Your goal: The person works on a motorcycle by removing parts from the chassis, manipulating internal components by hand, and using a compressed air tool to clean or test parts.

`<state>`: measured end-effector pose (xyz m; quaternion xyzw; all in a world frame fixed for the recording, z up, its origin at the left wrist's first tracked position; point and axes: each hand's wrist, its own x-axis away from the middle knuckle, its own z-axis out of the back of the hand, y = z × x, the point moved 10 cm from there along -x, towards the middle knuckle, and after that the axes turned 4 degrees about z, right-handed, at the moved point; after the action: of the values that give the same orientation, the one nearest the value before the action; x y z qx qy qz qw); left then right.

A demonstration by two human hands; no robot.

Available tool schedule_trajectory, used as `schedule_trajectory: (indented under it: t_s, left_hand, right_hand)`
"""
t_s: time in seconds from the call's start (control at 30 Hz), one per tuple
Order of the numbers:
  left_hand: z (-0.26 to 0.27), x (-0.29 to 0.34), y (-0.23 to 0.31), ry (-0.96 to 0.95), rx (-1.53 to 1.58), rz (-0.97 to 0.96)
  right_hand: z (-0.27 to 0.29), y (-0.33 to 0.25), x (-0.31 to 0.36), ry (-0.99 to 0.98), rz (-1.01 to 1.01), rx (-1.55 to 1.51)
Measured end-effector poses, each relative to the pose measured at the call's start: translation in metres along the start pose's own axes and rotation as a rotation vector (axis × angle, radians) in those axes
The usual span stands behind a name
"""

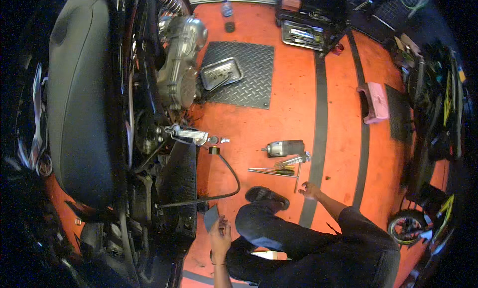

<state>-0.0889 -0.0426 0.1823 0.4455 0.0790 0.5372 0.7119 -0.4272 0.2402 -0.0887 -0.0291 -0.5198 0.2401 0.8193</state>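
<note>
My left hand is closed on a small flat grey sheet, which sticks up past the fingers beside the motorcycle's rear. Whether the sheet is sandpaper or card cannot be made out. My right hand hovers past my knee with its fingers apart and nothing visible between them. Closest to it lies a thin T-shaped metal bar. Several screwdrivers lie beside that bar on the orange floor. Just beyond them are a metal hand tool and a grey and black power tool.
A motorcycle fills the left side. From it a black hose loops out over the floor. Farther off, a metal tray rests on a checkered mat, near a bottle. A pink stool stands right, before another motorcycle.
</note>
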Motion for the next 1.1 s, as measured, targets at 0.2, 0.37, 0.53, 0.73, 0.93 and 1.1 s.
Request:
schedule_trajectory:
  t_s: [0.2, 0.37, 0.53, 0.73, 0.93, 1.1]
  left_hand:
    - [0.009, 0.131, -0.022, -0.066, 0.200, 0.298]
    - [0.015, 0.212, -0.027, -0.147, 0.480, 0.928]
    - [-0.025, 0.213, 0.019, -0.324, 0.445, 1.061]
    - [-0.105, 0.075, 0.180, -0.450, 0.443, 0.961]
    - [-0.239, -0.095, 0.485, -0.544, 0.452, 0.437]
    - [-0.296, -0.160, 0.693, -0.597, 0.473, 0.301]
  right_hand:
    - [0.016, 0.049, 0.256, -0.073, -0.042, 0.032]
    - [0.073, 0.103, 0.383, 0.015, -0.273, -0.265]
    - [0.090, 0.217, 0.385, 0.024, -0.261, -0.547]
    - [0.191, 0.274, 0.350, 0.198, -0.327, -1.190]
    - [0.404, 0.287, 0.335, 0.273, -0.379, -0.961]
    - [0.617, 0.265, 0.279, 0.509, -0.292, -1.152]
